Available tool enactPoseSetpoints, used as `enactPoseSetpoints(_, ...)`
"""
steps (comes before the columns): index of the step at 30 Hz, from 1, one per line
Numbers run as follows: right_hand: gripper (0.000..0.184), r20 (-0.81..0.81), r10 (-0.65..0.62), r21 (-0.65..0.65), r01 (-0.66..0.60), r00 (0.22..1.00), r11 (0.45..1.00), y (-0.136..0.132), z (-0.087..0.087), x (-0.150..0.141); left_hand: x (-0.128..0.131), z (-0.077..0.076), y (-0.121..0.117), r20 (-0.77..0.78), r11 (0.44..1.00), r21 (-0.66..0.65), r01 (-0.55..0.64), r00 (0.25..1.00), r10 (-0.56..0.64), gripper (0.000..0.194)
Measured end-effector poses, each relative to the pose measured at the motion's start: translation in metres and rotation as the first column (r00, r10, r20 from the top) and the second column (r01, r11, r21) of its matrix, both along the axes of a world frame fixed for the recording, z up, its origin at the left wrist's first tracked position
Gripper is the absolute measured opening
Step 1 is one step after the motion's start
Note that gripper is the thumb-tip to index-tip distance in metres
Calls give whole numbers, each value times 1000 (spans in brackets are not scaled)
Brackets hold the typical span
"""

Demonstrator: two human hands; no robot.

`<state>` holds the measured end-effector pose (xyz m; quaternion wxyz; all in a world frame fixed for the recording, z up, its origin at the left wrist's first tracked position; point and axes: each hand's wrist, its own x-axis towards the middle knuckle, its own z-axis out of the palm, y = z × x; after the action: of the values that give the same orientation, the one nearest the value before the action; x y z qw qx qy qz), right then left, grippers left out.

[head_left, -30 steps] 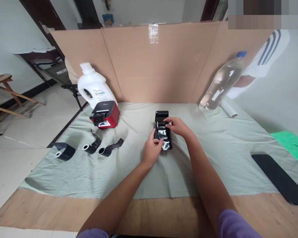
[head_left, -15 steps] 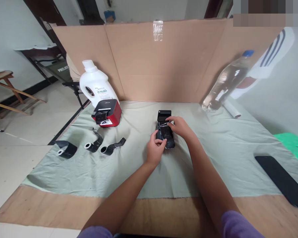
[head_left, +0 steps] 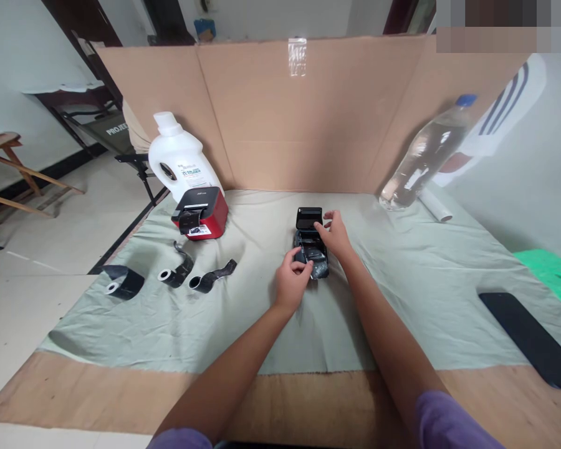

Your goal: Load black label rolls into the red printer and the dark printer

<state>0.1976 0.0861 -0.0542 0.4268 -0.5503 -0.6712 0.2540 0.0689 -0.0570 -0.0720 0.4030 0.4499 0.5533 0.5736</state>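
Note:
A small black device that looks like a portable label printer lies on the cloth with its lid flipped up at the far end. A dark, shiny roll or strip shows inside its body. My left hand grips the near left side of the printer, its thumb and fingers closed at the edge and the front of the dark strip. At the lid's right edge is my right hand, fingers apart, with the thumb side close to or touching the lid. Nothing shows between these fingers.
A red-and-black label printer stands by a white detergent jug. Several black label rolls lie at left. A leaning water bottle, a white tube and a black phone-like slab are at right. Cardboard walls the back.
My right hand has moved off the printer's inside to the lid's right edge, its fingers opening. The dark strip no longer lies up across the inside. My left hand has stayed in place.

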Motion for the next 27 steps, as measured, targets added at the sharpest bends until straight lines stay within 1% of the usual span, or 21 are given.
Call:
enactPoseSetpoints(2, 55, -142, 112, -51, -121, 984, 991, 4, -2, 2, 0, -1, 1, 21, 1000, 18, 8, 1000, -8, 47)
enactPoseSetpoints(3, 57, -188, 160, -68, -175, 969, 982, 5, -1, 4, -1, -1, 2, 39, 999, 32, 12, 999, -13, 45)
enactPoseSetpoints(5, 58, -230, 208, -82, -232, 951, 969, 4, 3, 10, -1, -3, 3, 83, 998, 57, 20, 996, -25, 43)
enactPoseSetpoints(8, 50, -179, 285, -113, -307, 942, 945, -2, 17, 20, -1, -3, 4, 127, 997, 71, 28, 991, -37, 38)
enactPoseSetpoints(9, 46, -139, 339, -137, -357, 931, 924, -5, 24, 24, -1, -3, 4, 131, 997, 69, 29, 991, -38, 37)
enactPoseSetpoints(11, 36, -55, 468, -197, -469, 882, 861, -9, 35, 30, -1, -2, 2, 126, 998, 64, 28, 991, -36, 35)
enactPoseSetpoints(12, 32, -25, 513, -226, -505, 858, 833, -11, 40, 32, -1, -1, 2, 121, 998, 64, 27, 992, -35, 34)
enactPoseSetpoints(13, 28, -5, 531, -255, -515, 847, 819, -12, 43, 33, -1, 0, 1, 115, 998, 66, 26, 993, -33, 34)
enactPoseSetpoints(15, 26, 11, 496, -315, -468, 868, 826, -14, 47, 34, -2, 2, 0, 105, 997, 73, 14, 994, -21, 32)
enactPoseSetpoints(17, 33, 12, 414, -394, -377, 910, 839, -16, 48, 33, -5, 3, 3, 94, 997, 69, -15, 996, 8, 31)
enactPoseSetpoints(18, 37, 11, 381, -438, -338, 924, 833, -17, 49, 33, -7, 3, 5, 81, 997, 65, -32, 996, 27, 32)
enactPoseSetpoints(20, 45, 8, 348, -523, -293, 937, 800, -19, 50, 31, -14, 1, 12, 34, 996, 61, -61, 998, 59, 35)
enactPoseSetpoints(23, 52, 15, 333, -628, -250, 943, 737, -23, 55, 29, -23, -1, 22, -91, 997, 49, -57, 994, 61, 45)
enactPoseSetpoints(25, 55, 22, 313, -670, -219, 949, 709, -25, 58, 27, -26, -1, 26, -181, 998, 35, -43, 982, 49, 48)
enactPoseSetpoints(27, 57, 8, 284, -688, -201, 959, 697, -26, 58, 25, -26, -1, 28, -243, 999, 33, -31, 969, 38, 48)
